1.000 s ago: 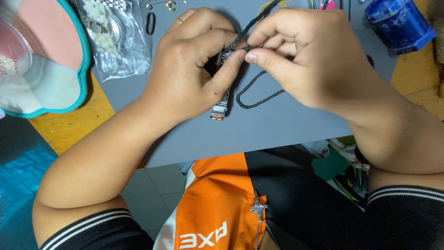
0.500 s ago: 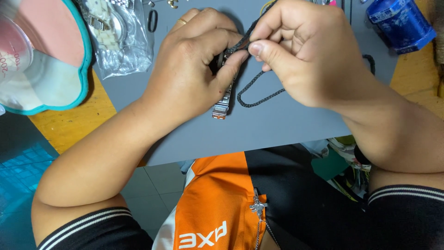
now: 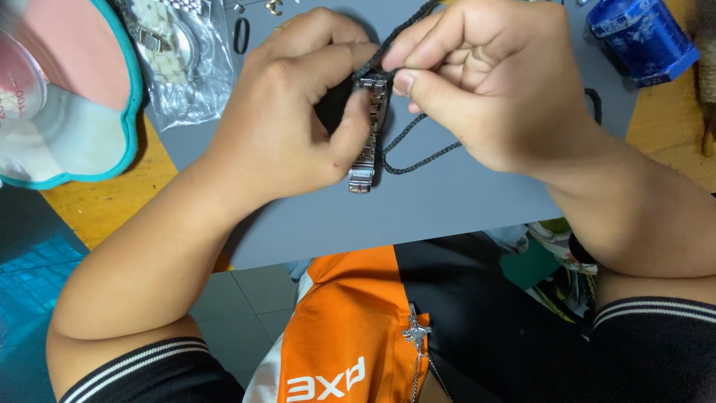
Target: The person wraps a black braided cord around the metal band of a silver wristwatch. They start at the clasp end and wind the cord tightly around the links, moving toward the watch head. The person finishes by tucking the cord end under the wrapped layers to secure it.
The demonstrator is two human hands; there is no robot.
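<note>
Left hand (image 3: 298, 112): gripping a silver linked-metal watch band (image 3: 367, 142), thumb pressing along its side, remaining fingers curling behind it; band hanging upright just above a grey rectangular work mat (image 3: 462, 201).

Right hand (image 3: 492, 82): pinching a thin black braided cord (image 3: 418, 149) between thumb and forefinger, fingertips closing together at the band's upper end; both hands touching there. Cord looping loosely on the mat below the right hand, running on upward past the fingers.

Lying at upper left of the mat: a clear plastic bag holding pale link pieces (image 3: 175, 60). Sitting further left, on the yellow tabletop: a teal-rimmed pink-and-white round container (image 3: 74, 112). Standing at upper right: a blue cylindrical container (image 3: 641, 33).
</note>
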